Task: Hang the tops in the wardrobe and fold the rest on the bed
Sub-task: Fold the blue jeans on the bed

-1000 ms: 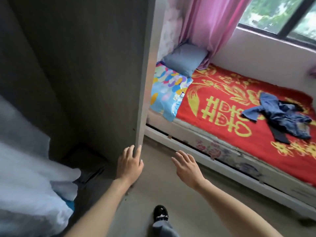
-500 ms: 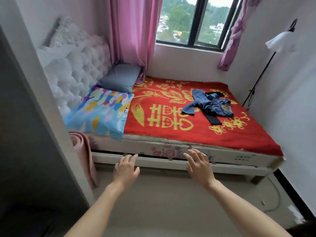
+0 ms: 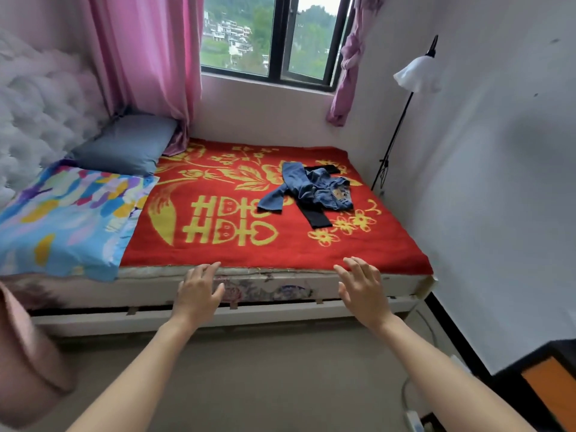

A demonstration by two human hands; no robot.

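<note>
Both of my grips are released: the left grip and right grip reach forward with fingers spread, holding nothing, in front of the near edge of the bed. I cannot tell whether the fingertips touch it. On the red blanket, toward its far right part, crumpled blue jeans lie across a black garment, which sticks out from under them toward me. A grey pillow and multicoloured bedding lie at the left.
</note>
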